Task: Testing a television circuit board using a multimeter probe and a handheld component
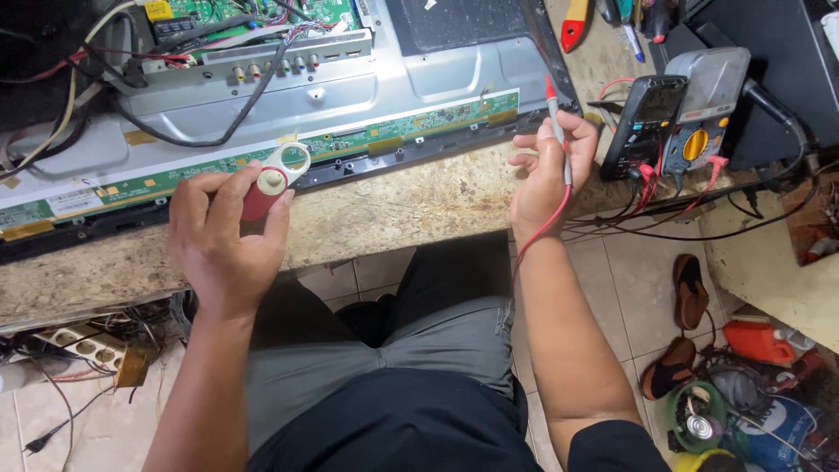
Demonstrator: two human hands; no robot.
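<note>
My left hand grips a small magnifier with a red and white handle, its round lens held over the long green circuit strip along the lower edge of an opened flat-screen panel. My right hand holds a red-tipped test probe upright, its tip close to the strip's right end. A red lead runs down from the probe past my wrist.
Two multimeters lie right of the panel on the stone worktop, with tangled leads. Screwdrivers lie at the back. A power strip hangs below left. Sandals and clutter sit on the tiled floor at right.
</note>
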